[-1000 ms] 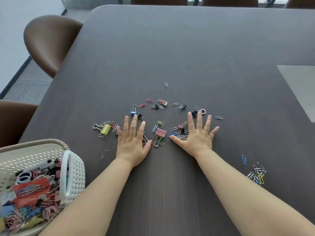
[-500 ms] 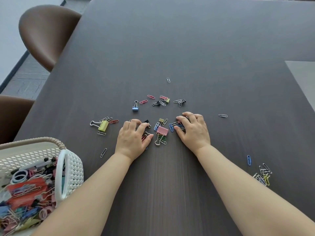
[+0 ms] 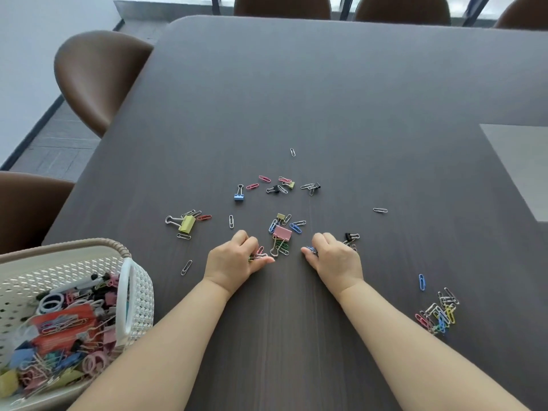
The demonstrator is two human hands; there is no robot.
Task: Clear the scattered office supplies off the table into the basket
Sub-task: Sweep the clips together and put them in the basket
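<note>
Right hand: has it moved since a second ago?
Yes. The right hand has curled and drawn back toward the person: its fingertips earlier reached level with the lone silver paper clip; now the whole hand lies nearer than it.

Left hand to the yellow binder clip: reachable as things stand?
Probably yes: the yellow binder clip lies uncovered on the table, just up-left of the left hand, nothing between. But that hand grips a bunch of paper clips, so adding it looks awkward.

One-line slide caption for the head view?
Left hand and right hand curl around paper clips on the dark table, pink binder clip between them, part-filled basket at left.
</note>
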